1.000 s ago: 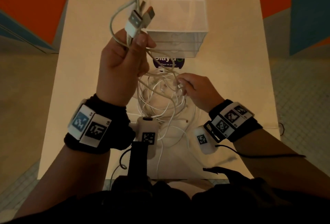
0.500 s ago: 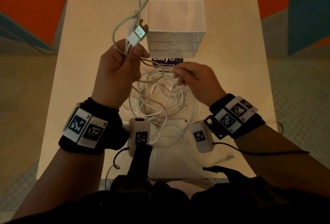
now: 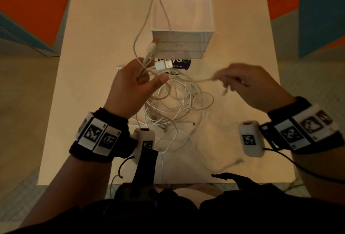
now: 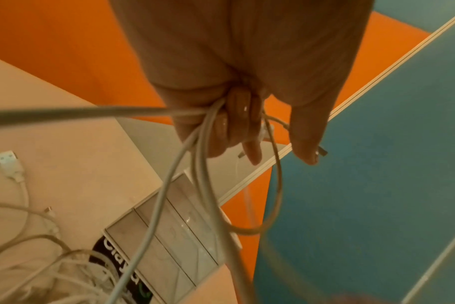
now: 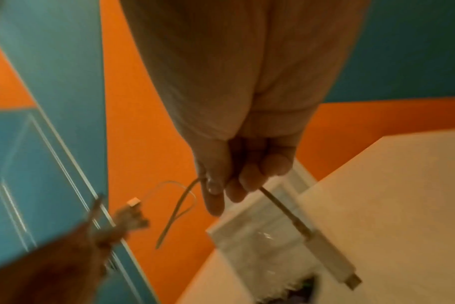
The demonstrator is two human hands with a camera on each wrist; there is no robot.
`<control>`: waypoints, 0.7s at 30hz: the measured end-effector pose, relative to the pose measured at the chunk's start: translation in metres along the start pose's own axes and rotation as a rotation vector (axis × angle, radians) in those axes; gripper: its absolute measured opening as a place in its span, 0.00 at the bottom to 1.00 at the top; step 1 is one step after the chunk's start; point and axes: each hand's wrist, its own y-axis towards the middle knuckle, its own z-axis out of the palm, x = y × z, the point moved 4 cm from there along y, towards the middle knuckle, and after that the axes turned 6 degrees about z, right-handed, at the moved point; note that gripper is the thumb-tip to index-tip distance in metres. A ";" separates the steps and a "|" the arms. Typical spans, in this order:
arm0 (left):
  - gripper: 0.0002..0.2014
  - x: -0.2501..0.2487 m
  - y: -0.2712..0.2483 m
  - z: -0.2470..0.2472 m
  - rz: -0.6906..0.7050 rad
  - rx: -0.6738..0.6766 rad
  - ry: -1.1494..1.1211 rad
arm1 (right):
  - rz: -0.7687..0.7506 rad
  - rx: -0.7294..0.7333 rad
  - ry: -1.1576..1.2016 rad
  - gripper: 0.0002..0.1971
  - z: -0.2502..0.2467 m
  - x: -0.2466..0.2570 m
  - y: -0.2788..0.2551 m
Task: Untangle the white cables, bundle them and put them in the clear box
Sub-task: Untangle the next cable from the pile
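Left hand (image 3: 130,86) fist round several white cables (image 3: 173,103), USB ends up; right hand (image 3: 250,82) pinches one strand. Clear box (image 3: 182,28) at 12 on bench (image 3: 93,66).

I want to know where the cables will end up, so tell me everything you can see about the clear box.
The clear box is see-through plastic with an open top and horizontal lines across its near wall. It stands upright at the far middle of the pale table, just behind a dark label. Nothing shows inside it. A raised cable loop crosses in front of its left edge; whether they touch cannot be told.
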 end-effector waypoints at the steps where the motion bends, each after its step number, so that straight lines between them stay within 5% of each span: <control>1: 0.08 0.001 -0.001 -0.004 -0.001 -0.013 -0.027 | 0.043 0.057 -0.077 0.12 0.004 -0.019 -0.011; 6: 0.10 0.010 -0.004 -0.022 -0.037 -0.109 -0.300 | 0.354 0.264 -0.275 0.11 0.015 -0.093 -0.065; 10: 0.08 0.011 -0.004 -0.029 -0.018 -0.120 -0.377 | 0.742 0.270 -0.367 0.13 0.015 -0.129 -0.091; 13: 0.07 0.010 -0.006 -0.026 -0.027 -0.103 -0.398 | 0.854 0.354 -0.372 0.14 0.023 -0.140 -0.098; 15: 0.07 0.006 -0.008 -0.020 0.017 -0.019 -0.348 | 0.775 0.306 -0.307 0.19 0.024 -0.131 -0.088; 19: 0.08 -0.001 -0.012 -0.004 0.038 0.132 -0.303 | 0.312 -0.151 -0.069 0.19 0.006 -0.058 -0.038; 21: 0.07 -0.005 -0.013 0.003 0.057 0.193 -0.263 | 0.127 -0.181 0.065 0.20 0.007 -0.009 -0.013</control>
